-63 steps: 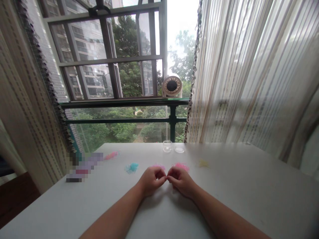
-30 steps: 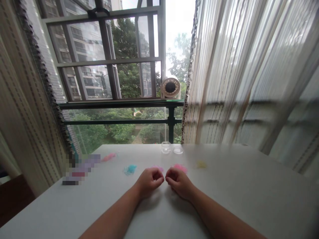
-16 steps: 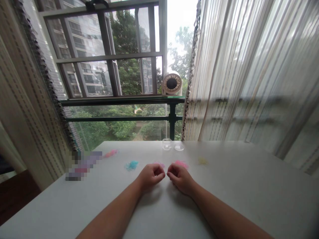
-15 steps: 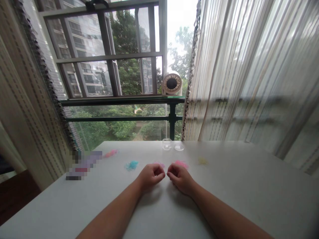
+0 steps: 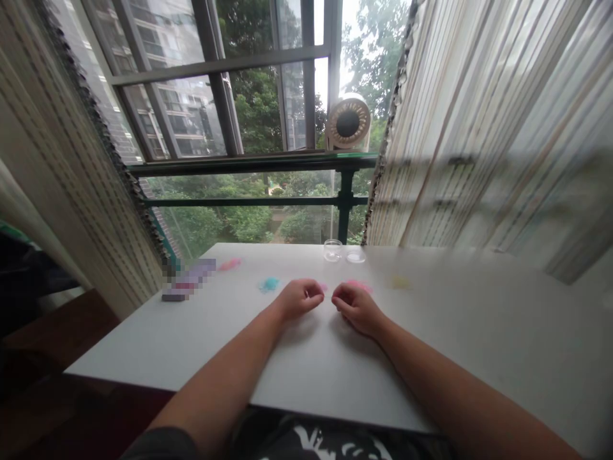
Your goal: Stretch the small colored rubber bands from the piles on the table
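Note:
My left hand [image 5: 301,299] is held just above the white table [image 5: 297,377], its thumb and forefinger closed in a pinch. Facing it across a small gap, my right hand [image 5: 358,309] has its fingertips pinched as well. Whatever sits in either pinch is too small to make out. Right behind the hands are a pink pile of tiny pieces [image 5: 359,285] and a partly covered mauve pile [image 5: 322,287]. To the left lies a blue pile [image 5: 269,285]; a pale yellow pile [image 5: 400,281] lies to the right.
A clear round container [image 5: 332,251] and a shallow clear dish or lid [image 5: 355,257] stand at the table's far edge. Far left are an orange-pink pile [image 5: 230,264] and a pixelated purple item [image 5: 194,279]. A small fan [image 5: 348,122] sits above the railing [image 5: 249,165], between curtains.
The view has tilted down, so the table's near edge and dark patterned clothing now show. My hands stay close together, pinched, with a slightly wider gap between them.

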{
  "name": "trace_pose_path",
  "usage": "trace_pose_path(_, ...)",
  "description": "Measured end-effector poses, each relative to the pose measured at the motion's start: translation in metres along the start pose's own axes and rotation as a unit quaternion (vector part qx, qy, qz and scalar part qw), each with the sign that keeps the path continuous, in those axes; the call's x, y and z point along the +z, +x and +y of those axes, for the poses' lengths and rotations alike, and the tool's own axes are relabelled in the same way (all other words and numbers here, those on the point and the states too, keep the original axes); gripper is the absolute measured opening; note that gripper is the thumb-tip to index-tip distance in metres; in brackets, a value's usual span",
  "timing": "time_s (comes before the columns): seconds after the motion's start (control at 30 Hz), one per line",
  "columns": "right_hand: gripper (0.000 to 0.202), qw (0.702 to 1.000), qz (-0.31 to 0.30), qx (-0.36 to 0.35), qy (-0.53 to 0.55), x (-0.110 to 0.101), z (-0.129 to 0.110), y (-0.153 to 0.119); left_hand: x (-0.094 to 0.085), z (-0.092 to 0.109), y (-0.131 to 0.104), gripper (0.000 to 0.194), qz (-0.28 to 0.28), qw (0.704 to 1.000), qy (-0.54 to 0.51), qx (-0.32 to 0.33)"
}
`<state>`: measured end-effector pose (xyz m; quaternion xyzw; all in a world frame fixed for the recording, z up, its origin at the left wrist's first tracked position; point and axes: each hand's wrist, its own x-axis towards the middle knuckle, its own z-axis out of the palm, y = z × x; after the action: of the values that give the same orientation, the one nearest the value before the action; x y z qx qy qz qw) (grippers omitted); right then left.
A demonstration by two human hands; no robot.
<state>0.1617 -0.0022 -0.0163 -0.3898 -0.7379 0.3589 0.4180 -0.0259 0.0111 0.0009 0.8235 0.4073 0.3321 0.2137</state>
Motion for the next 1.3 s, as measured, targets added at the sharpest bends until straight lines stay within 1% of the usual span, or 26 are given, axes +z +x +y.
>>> trace_pose_path(0.07,0.009,1.0,-0.007,0.007,0.012,0.0,-0.001,0.0,-0.013,-0.005,0.001,0.015,0.019,0.999,0.037,0.006)
trace_pose_path(0.13,0.01,1.0,-0.013,0.016,0.02,0.0,0.0,-0.001,-0.032,-0.014,0.0,0.015,0.049,0.996,0.079,-0.007)
trace_pose_path(0.2,0.011,0.999,-0.018,0.019,0.022,0.0,0.0,-0.001,-0.053,-0.027,-0.003,0.018,0.083,0.988,0.119,-0.055)
trace_pose_path(0.27,0.011,1.0,-0.02,0.017,0.017,-0.001,0.0,-0.001,-0.072,-0.043,-0.008,0.02,0.107,0.975,0.146,-0.126)
trace_pose_path(0.33,0.012,1.0,-0.02,0.018,0.011,-0.001,0.0,-0.002,-0.087,-0.058,-0.015,0.022,0.108,0.962,0.162,-0.191)
trace_pose_path(0.4,0.013,1.0,-0.022,0.021,0.007,-0.001,-0.001,-0.002,-0.094,-0.071,-0.022,0.023,0.102,0.951,0.169,-0.239)
trace_pose_path(0.5,0.013,0.999,-0.029,0.028,0.008,-0.002,-0.001,-0.003,-0.096,-0.083,-0.027,0.021,0.097,0.941,0.174,-0.273)
trace_pose_path(0.67,0.013,0.999,-0.031,0.029,-0.001,-0.002,-0.001,-0.003,-0.093,-0.089,-0.027,0.019,0.101,0.937,0.177,-0.285)
trace_pose_path(1.07,0.013,0.999,-0.031,0.026,-0.004,-0.001,-0.002,-0.002,-0.092,-0.092,-0.027,0.021,0.079,0.943,0.167,-0.278)
trace_pose_path(1.3,0.013,0.999,-0.036,0.035,0.017,0.0,0.0,-0.002,-0.093,-0.091,-0.027,0.024,0.096,0.934,0.188,-0.289)
